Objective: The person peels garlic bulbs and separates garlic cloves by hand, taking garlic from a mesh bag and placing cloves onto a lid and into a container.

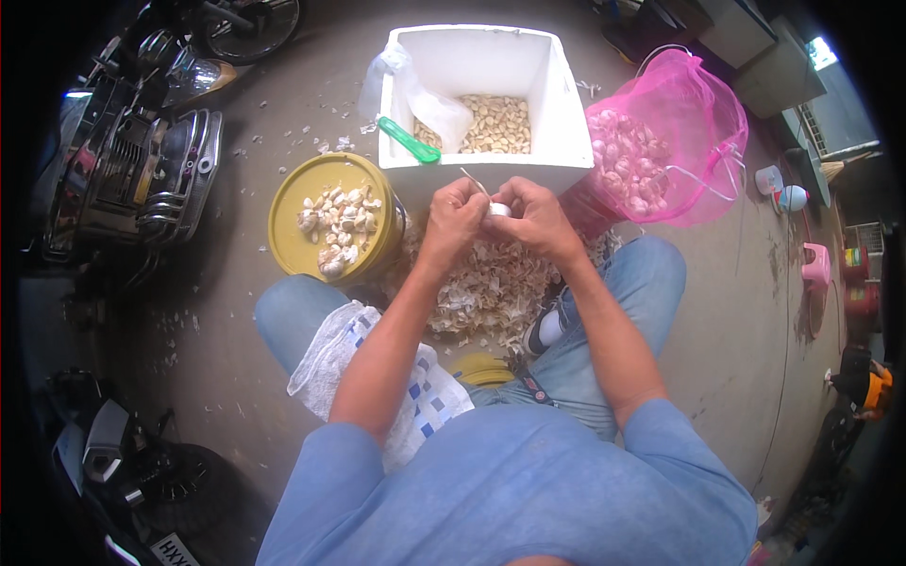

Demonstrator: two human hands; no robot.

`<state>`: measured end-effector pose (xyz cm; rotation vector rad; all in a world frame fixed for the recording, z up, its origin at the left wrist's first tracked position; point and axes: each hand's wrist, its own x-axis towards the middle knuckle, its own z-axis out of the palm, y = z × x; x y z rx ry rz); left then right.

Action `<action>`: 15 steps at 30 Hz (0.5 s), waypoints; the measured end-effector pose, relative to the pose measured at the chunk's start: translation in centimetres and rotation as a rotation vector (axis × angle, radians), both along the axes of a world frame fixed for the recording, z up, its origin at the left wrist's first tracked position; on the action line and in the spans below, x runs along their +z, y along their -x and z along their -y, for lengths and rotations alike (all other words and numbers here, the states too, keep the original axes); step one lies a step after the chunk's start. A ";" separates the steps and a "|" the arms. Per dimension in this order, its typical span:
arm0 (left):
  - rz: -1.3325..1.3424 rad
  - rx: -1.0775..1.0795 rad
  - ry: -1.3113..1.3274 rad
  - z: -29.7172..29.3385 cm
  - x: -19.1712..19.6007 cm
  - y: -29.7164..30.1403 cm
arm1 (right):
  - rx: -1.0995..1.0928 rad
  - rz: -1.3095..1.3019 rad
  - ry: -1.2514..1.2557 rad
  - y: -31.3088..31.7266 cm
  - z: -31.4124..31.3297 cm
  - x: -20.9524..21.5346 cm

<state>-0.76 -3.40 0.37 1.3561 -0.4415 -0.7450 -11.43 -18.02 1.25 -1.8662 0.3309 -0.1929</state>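
Above a heap of papery garlic skins [481, 283], my two hands meet close together. My right hand [538, 215] is closed around a white garlic bulb [500, 209], part of which its fingers cover. Against that bulb, my left hand [455, 217] is pinched; a thin strip [475, 181] juts up from its fingertips, too small to name surely. Just beyond stands a white foam box [486, 175] with peeled cloves [495, 124] in it. To the left, whole bulbs and loose cloves [338, 217] lie on a yellow bucket lid [291, 226].
A green-handled tool [408, 141] and a clear plastic bag [401, 80] rest on the box's left wall. At right stands a pink mesh bag [703, 113] of garlic bulbs [628, 160]. A checked towel [415, 401] drapes my left leg. Motorbikes [160, 170] line the left side.
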 end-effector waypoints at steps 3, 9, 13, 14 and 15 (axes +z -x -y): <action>-0.030 -0.009 0.001 0.0 -0.4 -0.2 | -0.025 0.011 0.100 -0.1 0.0 0.2; -0.085 -0.081 -0.007 0.1 0.8 0.1 | -0.006 0.013 -0.288 0.0 1.3 0.5; -0.169 -0.160 0.004 0.1 0.6 0.0 | -0.134 0.219 -0.341 -0.2 0.0 1.3; -0.234 -0.166 0.003 0.1 0.4 0.0 | -0.154 0.250 -0.357 -0.2 -0.2 1.5; -0.236 -0.166 0.004 0.3 0.5 0.2 | -0.154 0.249 -0.355 -0.2 -0.3 1.5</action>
